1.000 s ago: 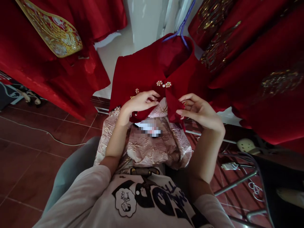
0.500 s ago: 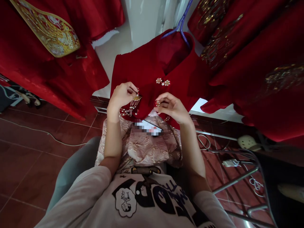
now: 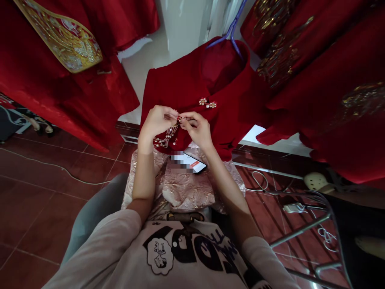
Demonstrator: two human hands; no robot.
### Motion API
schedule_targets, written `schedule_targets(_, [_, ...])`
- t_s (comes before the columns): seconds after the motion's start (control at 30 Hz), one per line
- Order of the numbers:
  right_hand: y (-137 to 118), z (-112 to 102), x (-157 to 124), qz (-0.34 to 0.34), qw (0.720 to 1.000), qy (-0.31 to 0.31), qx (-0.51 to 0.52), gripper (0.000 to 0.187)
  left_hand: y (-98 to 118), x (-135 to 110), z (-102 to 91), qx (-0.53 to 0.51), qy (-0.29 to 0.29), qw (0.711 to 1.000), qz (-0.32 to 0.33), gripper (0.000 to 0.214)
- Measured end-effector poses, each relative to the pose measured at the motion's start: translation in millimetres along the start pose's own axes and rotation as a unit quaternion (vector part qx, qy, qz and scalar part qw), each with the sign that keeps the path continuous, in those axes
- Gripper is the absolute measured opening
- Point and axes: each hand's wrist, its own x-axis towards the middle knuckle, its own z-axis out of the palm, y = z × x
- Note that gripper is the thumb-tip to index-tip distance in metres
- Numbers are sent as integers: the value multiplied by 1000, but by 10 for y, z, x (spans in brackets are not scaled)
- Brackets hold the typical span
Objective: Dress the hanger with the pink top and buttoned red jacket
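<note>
A red velvet garment [image 3: 186,86] hangs in front of me on a blue hanger [image 3: 230,32], with a pearl clasp [image 3: 207,103] at its collar. My left hand [image 3: 156,122] pinches a gold tasselled ornament [image 3: 168,134] against the garment's front. My right hand [image 3: 197,128] meets it from the right, its fingertips pinched on the ornament's top. A phone [image 3: 189,160] lies on the pink brocade cloth [image 3: 183,184] in my lap, just below both hands.
More red embroidered garments hang at the left [image 3: 60,60] and at the right [image 3: 325,80]. A white cable [image 3: 45,166] crosses the dark red floor tiles. A metal chair frame [image 3: 303,228] and a power strip [image 3: 315,181] stand at the right.
My right hand let go of the garment's right flap and moved left to join the left hand. The left hand shifted onto the gold ornament. The flap now hangs closed.
</note>
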Motion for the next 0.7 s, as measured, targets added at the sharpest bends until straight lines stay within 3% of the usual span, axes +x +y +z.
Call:
schedule_targets(0.17, [-54, -10, -16, -27, 996, 47, -73, 14, 24, -10, -15, -25, -6, 1000, -4, 30])
schedule_targets(0.33, [-112, 10, -23, -37, 994, 57, -85, 8, 75, -16, 5, 18, 6, 1000, -3, 15])
schedule_targets(0.5, [-118, 43, -44, -51, 990, 82, -102, 7, 94, -26, 30, 77, 39, 996, 3, 22])
schedule_targets(0.7, [-96, 28, -27, -50, 988, 85, -121, 9, 70, -19, 7, 43, 45, 998, -2, 19])
